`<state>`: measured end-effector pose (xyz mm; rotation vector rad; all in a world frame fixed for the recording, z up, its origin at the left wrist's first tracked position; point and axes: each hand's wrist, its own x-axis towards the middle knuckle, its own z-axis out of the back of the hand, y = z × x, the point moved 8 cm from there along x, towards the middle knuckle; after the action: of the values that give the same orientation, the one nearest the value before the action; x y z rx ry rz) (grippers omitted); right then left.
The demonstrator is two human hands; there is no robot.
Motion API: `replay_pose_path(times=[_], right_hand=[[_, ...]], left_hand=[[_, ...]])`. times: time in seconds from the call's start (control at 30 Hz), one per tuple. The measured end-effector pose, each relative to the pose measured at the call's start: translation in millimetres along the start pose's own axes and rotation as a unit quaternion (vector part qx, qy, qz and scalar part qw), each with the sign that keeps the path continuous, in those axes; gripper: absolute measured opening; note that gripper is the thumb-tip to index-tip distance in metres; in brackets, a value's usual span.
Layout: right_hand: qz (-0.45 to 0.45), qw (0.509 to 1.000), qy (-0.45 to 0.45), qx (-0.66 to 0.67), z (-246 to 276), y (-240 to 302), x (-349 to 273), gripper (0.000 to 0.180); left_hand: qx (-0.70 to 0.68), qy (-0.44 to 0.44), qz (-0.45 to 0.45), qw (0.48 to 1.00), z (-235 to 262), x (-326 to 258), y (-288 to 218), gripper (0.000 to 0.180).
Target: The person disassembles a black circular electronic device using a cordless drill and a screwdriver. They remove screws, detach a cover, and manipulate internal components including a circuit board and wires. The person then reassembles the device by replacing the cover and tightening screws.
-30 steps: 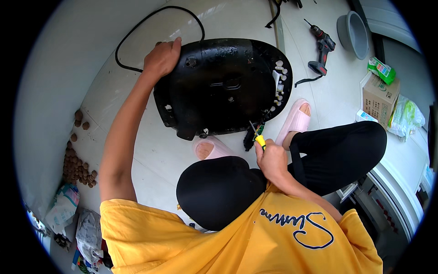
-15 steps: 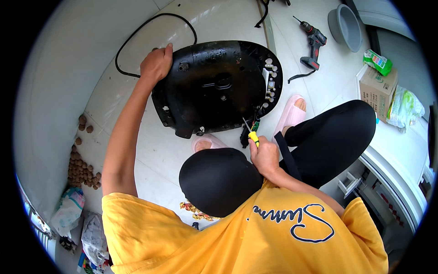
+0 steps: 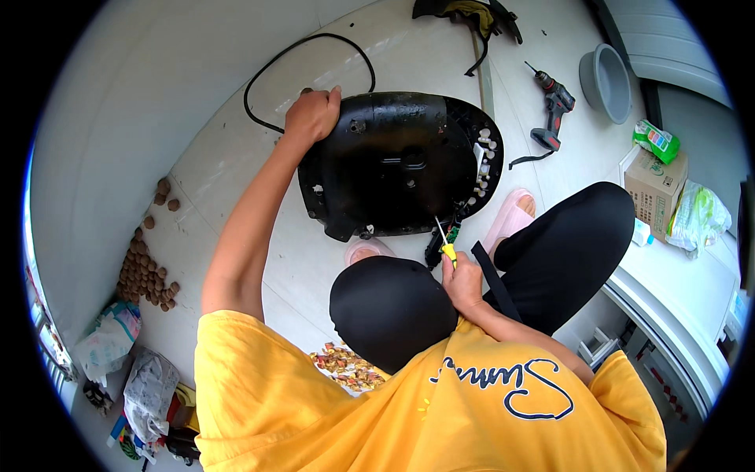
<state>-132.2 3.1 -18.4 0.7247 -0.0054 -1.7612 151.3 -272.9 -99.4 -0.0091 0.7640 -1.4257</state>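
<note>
A black rounded appliance housing (image 3: pixel 377 181) is held tilted above the floor in front of my knees. Along its right end runs a strip of pale round buttons (image 3: pixel 484 149). My left hand (image 3: pixel 313 116) is closed over the housing's upper left edge. In my right hand (image 3: pixel 464 281) is a screwdriver (image 3: pixel 449 251) with a yellow handle. Its thin shaft points up at the housing's lower right edge; whether the tip touches it, I cannot tell. Beside the shaft a small green circuit board (image 3: pixel 452 232) and a black part hang at that edge.
A black cable (image 3: pixel 250 86) loops behind the housing. A cordless drill (image 3: pixel 554 110) lies to the right, near a grey basin (image 3: pixel 605 85) and a cardboard box (image 3: pixel 654 185). Brown round balls (image 3: pixel 143 271) are heaped at the left wall, above plastic bags (image 3: pixel 149 393).
The whole view has shifted, so the scene sits lower and mostly further right. My grip on the housing and on the screwdriver stays the same.
</note>
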Motion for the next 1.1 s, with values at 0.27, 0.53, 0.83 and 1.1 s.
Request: replay_pose_path(times=[0.27,0.53,0.83,1.1], right_hand=[[0.012,1.0,-0.019,0.015,-13,-13,-4,0.026],[-0.021,0.998,0.048,-0.046,43,24,18,0.035],[0.09,0.988,0.125,-0.021,75,73,51,0.036],[0.19,0.958,0.2,-0.083,36,103,58,0.037]], left_hand=[[-0.007,0.025,0.018,1.0,-5,12,7,0.06],[-0.008,-0.009,0.026,1.0,-44,42,57,0.065],[-0.244,0.02,0.102,0.964,-56,20,73,0.079],[-0.511,-0.11,-0.087,0.848,37,-50,55,0.049]])
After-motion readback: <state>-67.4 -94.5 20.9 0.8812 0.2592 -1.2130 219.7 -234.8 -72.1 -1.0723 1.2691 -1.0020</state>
